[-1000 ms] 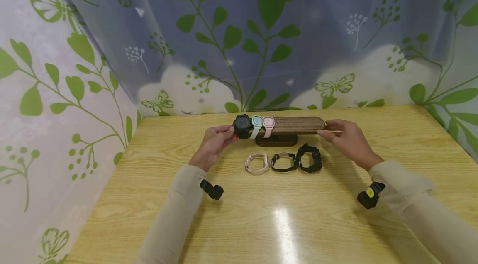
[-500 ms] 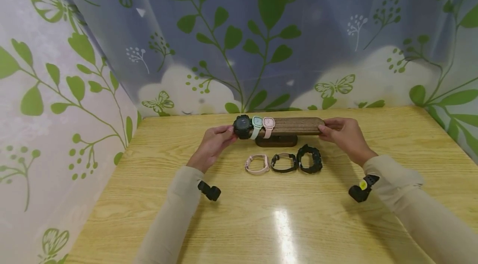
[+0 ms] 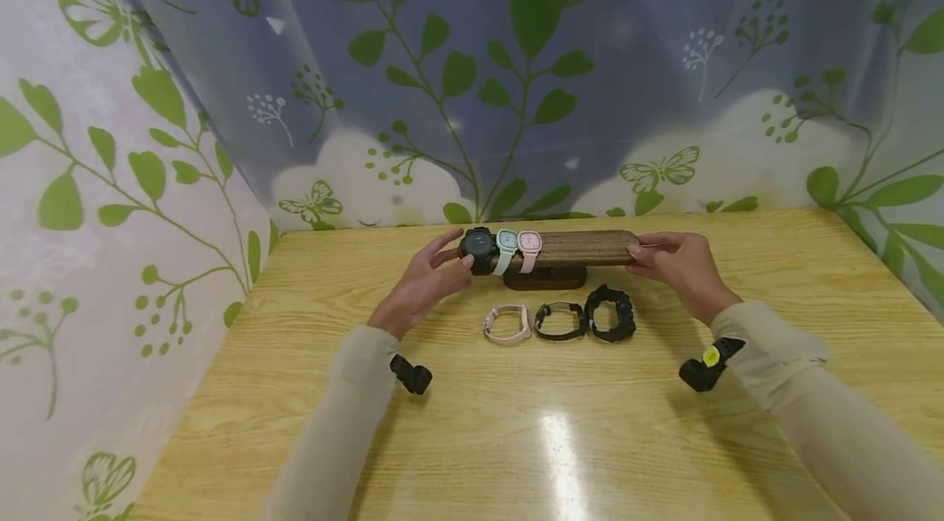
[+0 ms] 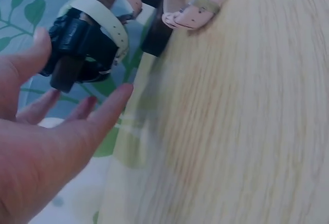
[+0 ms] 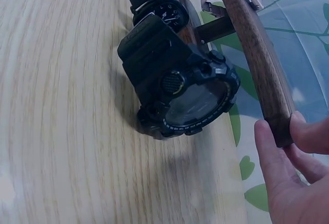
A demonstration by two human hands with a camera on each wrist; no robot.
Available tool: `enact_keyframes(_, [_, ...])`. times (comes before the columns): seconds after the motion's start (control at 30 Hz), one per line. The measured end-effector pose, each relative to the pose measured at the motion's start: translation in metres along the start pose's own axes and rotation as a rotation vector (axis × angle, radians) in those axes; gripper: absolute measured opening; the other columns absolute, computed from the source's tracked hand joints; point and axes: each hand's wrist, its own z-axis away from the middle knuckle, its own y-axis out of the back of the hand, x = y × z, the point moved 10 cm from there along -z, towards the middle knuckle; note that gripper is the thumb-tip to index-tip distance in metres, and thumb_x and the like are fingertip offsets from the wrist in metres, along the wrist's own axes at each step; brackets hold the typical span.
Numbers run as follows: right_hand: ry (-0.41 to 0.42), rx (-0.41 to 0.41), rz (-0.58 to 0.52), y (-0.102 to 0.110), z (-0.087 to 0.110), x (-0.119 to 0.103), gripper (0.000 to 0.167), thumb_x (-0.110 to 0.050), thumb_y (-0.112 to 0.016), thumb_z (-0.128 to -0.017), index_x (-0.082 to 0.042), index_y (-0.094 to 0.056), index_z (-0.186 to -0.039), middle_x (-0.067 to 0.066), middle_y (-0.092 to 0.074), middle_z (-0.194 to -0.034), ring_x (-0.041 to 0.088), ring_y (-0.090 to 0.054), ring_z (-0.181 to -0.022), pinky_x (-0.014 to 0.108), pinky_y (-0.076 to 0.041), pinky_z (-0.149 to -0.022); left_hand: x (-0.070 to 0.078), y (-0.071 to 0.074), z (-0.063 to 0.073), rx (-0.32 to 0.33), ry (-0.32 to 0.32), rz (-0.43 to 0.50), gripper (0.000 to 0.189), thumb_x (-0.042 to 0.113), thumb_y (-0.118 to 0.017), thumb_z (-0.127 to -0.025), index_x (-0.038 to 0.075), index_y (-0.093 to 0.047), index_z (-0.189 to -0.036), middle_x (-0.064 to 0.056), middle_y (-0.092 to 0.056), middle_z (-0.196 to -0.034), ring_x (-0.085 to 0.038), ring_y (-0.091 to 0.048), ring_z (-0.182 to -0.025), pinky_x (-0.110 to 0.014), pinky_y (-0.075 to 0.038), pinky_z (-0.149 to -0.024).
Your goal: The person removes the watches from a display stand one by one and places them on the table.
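A dark wooden watch stand [image 3: 590, 247] carries a chunky black watch [image 3: 478, 246], a mint-green watch [image 3: 507, 240] and a pink watch [image 3: 529, 242] at its left end. My right hand [image 3: 682, 269] pinches the bare right end of its bar between thumb and fingers, as the right wrist view also shows. Around the left end, my left hand [image 3: 424, 283] has its fingers spread, the thumb right by the black watch [image 4: 64, 36]. In front of the base [image 3: 546, 278] lie a pale pink watch [image 3: 527, 324], a slim black watch [image 3: 562, 335] and a bulky black watch [image 3: 624, 312].
The light wood table [image 3: 472, 439] runs up to a blue curtain [image 3: 664, 54] with leaf and butterfly prints behind the stand. A pale printed wall covering [image 3: 111, 242] borders the left side. Each wrist wears a small black camera [image 3: 411, 374].
My right hand has moved in from slightly apart and now pinches the bar's end. My left hand has loosened from the black watch end, its fingers spreading. The stand stays in place.
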Motion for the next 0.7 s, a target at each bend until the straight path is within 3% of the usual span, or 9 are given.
enact_keyframes(0.3, [-0.008,0.003,-0.011,0.0,-0.001,0.0,0.053,-0.009,-0.059,-0.103,0.014,-0.04,-0.147,0.02,-0.051,-0.131,0.002,-0.071,-0.088,0.033,-0.055,-0.096,-0.001,-0.01,-0.009,-0.083,-0.033,0.02,0.074,0.005,-0.066,-0.099,0.026,-0.031,-0.16,-0.016,-0.036,-0.154,-0.053,-0.052,-0.125,-0.058,-0.046,-0.106])
enact_keyframes(0.7, [-0.019,0.004,-0.021,0.0,-0.002,0.002,0.052,-0.008,-0.058,-0.103,0.014,-0.04,-0.146,0.026,-0.046,-0.137,0.002,-0.07,-0.087,0.029,-0.056,-0.094,-0.003,-0.012,-0.016,-0.091,-0.057,0.056,0.071,-0.001,-0.065,-0.098,0.024,-0.036,-0.158,-0.017,-0.035,-0.155,-0.041,-0.051,-0.131,-0.053,-0.047,-0.107])
